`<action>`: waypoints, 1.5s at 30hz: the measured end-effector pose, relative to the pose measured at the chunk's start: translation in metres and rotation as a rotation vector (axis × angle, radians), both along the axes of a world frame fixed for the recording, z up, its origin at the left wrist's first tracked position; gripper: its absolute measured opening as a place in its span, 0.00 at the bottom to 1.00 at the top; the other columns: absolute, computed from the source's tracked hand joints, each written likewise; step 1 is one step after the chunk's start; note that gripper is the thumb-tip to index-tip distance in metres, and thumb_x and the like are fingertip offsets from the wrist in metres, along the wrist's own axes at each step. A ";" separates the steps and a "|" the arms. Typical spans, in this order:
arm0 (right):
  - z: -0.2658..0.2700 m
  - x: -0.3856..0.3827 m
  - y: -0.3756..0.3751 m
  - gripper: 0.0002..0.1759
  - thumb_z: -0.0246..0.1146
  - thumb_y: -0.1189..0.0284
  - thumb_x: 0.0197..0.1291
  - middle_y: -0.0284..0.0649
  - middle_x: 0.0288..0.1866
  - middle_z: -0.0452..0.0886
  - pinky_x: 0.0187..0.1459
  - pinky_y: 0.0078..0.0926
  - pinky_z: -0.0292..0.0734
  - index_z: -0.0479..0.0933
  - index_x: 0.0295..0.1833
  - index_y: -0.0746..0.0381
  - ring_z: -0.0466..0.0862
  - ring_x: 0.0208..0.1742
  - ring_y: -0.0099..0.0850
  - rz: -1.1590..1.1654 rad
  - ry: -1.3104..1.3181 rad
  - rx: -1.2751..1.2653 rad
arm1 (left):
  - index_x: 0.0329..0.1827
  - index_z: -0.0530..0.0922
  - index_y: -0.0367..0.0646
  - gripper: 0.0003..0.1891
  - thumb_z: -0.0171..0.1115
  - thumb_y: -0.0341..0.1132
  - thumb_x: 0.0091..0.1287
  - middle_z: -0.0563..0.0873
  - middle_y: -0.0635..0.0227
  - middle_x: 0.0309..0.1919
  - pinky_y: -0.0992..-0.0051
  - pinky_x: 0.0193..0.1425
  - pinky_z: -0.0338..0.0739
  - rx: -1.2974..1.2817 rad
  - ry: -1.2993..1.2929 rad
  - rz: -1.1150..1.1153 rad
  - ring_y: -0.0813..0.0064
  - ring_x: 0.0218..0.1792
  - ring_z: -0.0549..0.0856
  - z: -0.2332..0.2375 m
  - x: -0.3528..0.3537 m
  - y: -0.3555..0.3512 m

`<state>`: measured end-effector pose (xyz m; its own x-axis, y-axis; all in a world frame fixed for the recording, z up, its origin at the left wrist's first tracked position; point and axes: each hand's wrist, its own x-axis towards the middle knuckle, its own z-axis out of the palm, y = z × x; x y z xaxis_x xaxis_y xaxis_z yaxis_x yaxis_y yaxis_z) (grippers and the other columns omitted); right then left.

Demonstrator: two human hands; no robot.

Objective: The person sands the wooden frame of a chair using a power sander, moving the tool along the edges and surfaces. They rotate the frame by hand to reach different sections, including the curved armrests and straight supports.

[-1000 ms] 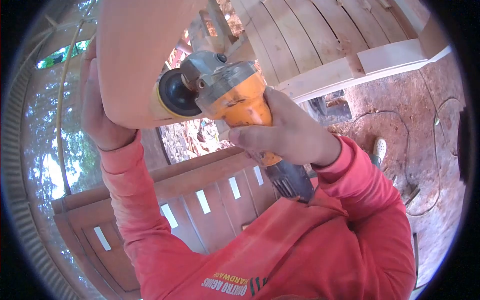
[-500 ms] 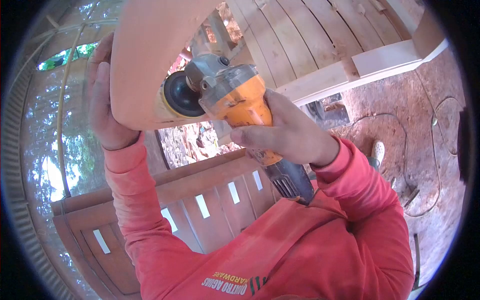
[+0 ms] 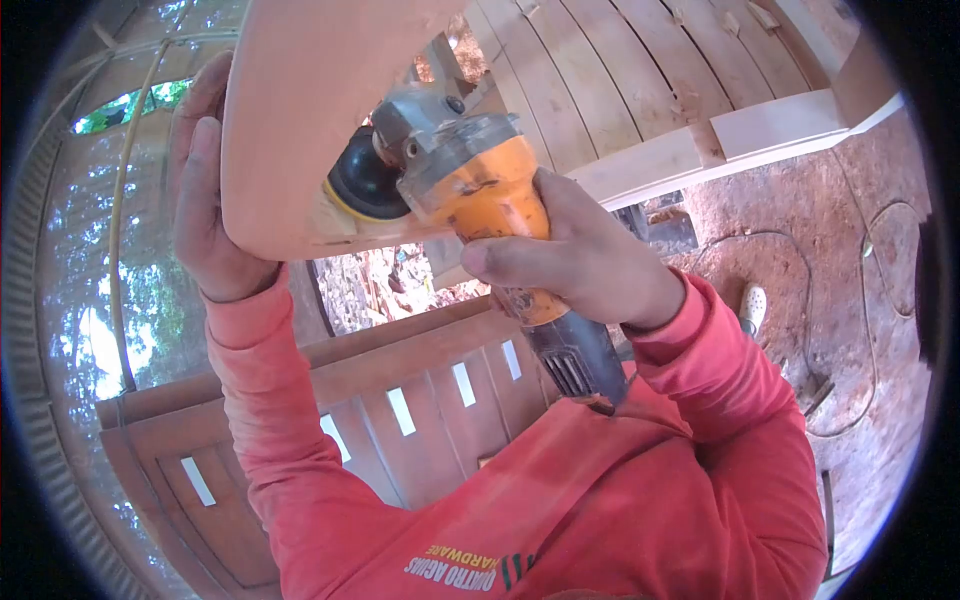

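Observation:
My right hand [image 3: 580,255] is wrapped round the orange body of an angle grinder [image 3: 490,190], whose dark rear end points toward my chest. Its round black sanding pad [image 3: 372,178] with a yellow rim lies against the lower part of a smooth, pale wooden board [image 3: 290,130]. Whether the whole pad face touches the wood is hidden. On the left, my left hand [image 3: 205,205] grips the rounded edge of this board, thumb on the near side and fingers partly hidden behind it.
Pale slatted woodwork [image 3: 640,80] stands at the upper right. A brown panelled wooden door [image 3: 370,430] with white strips lies below my arms. A cable [image 3: 870,330] trails over the dirt floor at right, near a foot in a light shoe [image 3: 754,308].
The grinder head has shifted slightly up and right, and its pad is tilted more, showing more of the black back. My left hand keeps its grip on the board.

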<state>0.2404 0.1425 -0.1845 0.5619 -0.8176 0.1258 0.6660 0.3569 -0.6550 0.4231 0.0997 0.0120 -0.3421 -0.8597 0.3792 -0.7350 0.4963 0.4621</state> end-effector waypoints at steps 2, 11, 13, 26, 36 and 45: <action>-0.001 0.000 -0.002 0.27 0.71 0.68 0.65 0.34 0.42 0.80 0.37 0.23 0.79 0.72 0.65 0.67 0.81 0.36 0.21 0.076 0.016 -0.002 | 0.75 0.67 0.24 0.28 0.39 0.40 0.83 0.78 0.48 0.70 0.62 0.76 0.67 -0.009 -0.020 0.001 0.62 0.71 0.77 0.000 0.001 0.001; -0.025 -0.016 0.013 0.23 0.70 0.71 0.66 0.34 0.36 0.80 0.35 0.24 0.81 0.73 0.62 0.67 0.82 0.32 0.22 0.073 0.026 0.134 | 0.75 0.67 0.24 0.29 0.39 0.40 0.83 0.78 0.48 0.70 0.63 0.75 0.68 0.017 0.033 -0.052 0.62 0.71 0.77 0.001 0.004 -0.003; -0.009 -0.017 0.013 0.24 0.70 0.70 0.66 0.34 0.37 0.81 0.34 0.24 0.80 0.73 0.63 0.67 0.82 0.33 0.22 0.162 -0.040 0.099 | 0.75 0.67 0.24 0.28 0.39 0.40 0.83 0.78 0.48 0.70 0.63 0.76 0.68 0.024 0.033 -0.049 0.62 0.71 0.77 -0.001 0.004 -0.003; -0.032 -0.028 0.032 0.24 0.71 0.70 0.64 0.32 0.38 0.81 0.35 0.23 0.78 0.74 0.61 0.65 0.81 0.34 0.19 0.099 0.054 0.314 | 0.74 0.68 0.23 0.27 0.39 0.39 0.83 0.77 0.47 0.71 0.63 0.76 0.69 0.008 0.038 -0.082 0.61 0.71 0.77 0.001 0.005 -0.004; 0.007 -0.006 0.020 0.26 0.72 0.67 0.65 0.35 0.43 0.82 0.43 0.24 0.79 0.74 0.63 0.68 0.81 0.41 0.23 0.139 -0.200 0.076 | 0.73 0.69 0.23 0.27 0.39 0.38 0.83 0.77 0.46 0.71 0.63 0.76 0.69 -0.003 0.004 -0.103 0.61 0.71 0.78 0.002 0.008 -0.005; 0.011 -0.023 0.021 0.23 0.70 0.71 0.66 0.33 0.42 0.82 0.40 0.24 0.79 0.74 0.63 0.66 0.82 0.38 0.21 0.156 0.040 -0.020 | 0.73 0.69 0.23 0.26 0.39 0.37 0.83 0.77 0.46 0.71 0.64 0.76 0.70 -0.019 0.000 -0.128 0.60 0.71 0.78 0.002 0.013 -0.007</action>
<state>0.2177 0.1640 -0.1738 0.6869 -0.7174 0.1160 0.5768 0.4411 -0.6875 0.4360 0.0930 0.0143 -0.4489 -0.8017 0.3948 -0.6651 0.5948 0.4516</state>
